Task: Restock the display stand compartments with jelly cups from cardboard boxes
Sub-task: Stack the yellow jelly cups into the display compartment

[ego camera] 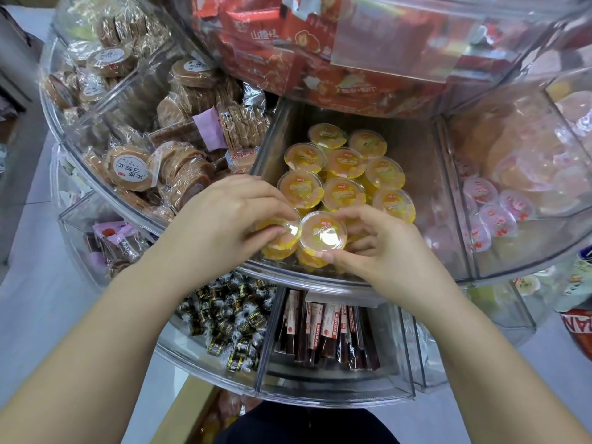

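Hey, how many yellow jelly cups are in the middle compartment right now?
About 11 yellow jelly cups show their lids: nine stacked toward the back and middle, and two at the front, one under the left hand and one held by the right hand. More lie hidden underneath.

Jelly cups [346,169] fill the compartment [426,174] between wafer packs [128,165] and pink-lidded cups [493,213].

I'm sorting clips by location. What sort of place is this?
Most likely a snack or sweet shop. A tiered clear display stand is split into compartments of wrapped goods: yellow jelly cups, round wrapped cakes and dark wrapped candies. The left hand and right hand are setting cups in.
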A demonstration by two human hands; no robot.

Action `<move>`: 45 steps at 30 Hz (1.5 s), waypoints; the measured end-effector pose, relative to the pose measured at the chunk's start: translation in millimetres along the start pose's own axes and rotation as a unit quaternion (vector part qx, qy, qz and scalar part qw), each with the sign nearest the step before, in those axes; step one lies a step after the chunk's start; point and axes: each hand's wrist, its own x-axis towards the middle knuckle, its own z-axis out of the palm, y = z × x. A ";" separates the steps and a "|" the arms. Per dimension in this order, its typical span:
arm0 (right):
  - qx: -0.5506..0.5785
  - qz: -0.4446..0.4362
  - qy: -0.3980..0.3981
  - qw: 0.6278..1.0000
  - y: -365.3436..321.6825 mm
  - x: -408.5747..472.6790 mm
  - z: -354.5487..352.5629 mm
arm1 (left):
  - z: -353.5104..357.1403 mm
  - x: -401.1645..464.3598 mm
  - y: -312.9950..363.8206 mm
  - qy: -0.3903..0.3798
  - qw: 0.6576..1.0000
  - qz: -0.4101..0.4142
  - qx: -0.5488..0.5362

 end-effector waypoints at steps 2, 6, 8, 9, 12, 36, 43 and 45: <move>0.003 0.002 0.003 1.000 1.0 -2.5 -3.4 | -1.5 -2.5 0.6 0.032 0.999 -0.018 -0.022; -0.038 -0.032 0.068 0.996 -6.2 -9.5 -13.3 | -4.9 -15.4 5.3 0.152 0.979 -0.105 -0.090; -0.040 -0.075 0.085 0.993 -17.4 -13.5 -15.1 | -3.5 -28.0 10.3 0.207 0.955 -0.168 -0.126; -0.026 -0.098 0.081 0.992 -24.9 -16.3 -14.3 | -2.5 -35.9 14.8 0.230 0.941 -0.199 -0.147; 0.031 -0.155 0.011 0.987 -48.5 -26.9 -6.5 | 0.6 -65.2 33.7 0.293 0.894 -0.275 -0.198; -0.322 0.047 -0.505 0.800 329.7 -91.8 491.0 | 459.6 -487.4 87.9 0.227 0.455 -0.808 -0.296; -0.498 -0.218 -0.447 0.710 414.7 -49.8 595.7 | 586.7 -533.2 -3.2 0.059 0.532 -0.827 -0.170; -0.541 -0.251 -0.429 0.679 427.5 -40.9 619.5 | 609.0 -539.3 -30.2 0.001 0.543 -0.832 -0.114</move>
